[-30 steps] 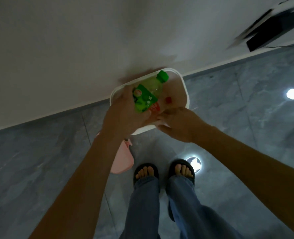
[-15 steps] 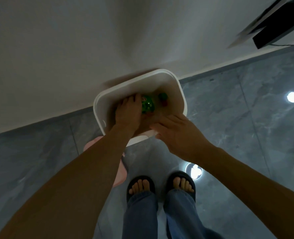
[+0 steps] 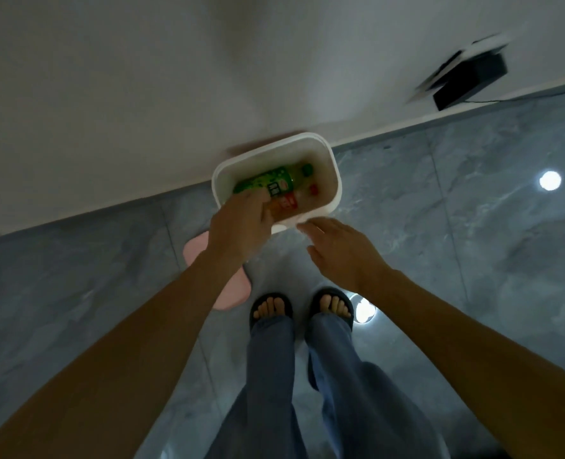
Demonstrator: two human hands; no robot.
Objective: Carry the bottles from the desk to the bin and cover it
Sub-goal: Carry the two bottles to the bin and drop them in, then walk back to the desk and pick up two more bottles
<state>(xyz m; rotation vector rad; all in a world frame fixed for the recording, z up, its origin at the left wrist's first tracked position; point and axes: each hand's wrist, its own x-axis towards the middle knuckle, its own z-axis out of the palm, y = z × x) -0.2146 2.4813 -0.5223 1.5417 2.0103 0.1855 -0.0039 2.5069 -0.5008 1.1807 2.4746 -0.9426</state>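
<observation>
Bottles (image 3: pixel 276 185) lie in the bin (image 3: pixel 335 180), long axes left-right; our left hand (image 3: pixel 241 226) is slack over its near rim, right hand (image 3: pixel 340 250) splayed, empty; pink lid (image 3: pixel 215 276) sits floor-left, so left's nearer.

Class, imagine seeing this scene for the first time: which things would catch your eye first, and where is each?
The green bottle lying inside the open white bin by the wall stands out most, with a red-labelled bottle beside it. The left hand hangs over the bin's near edge, and a pink lid lies on the grey floor behind that arm.
</observation>
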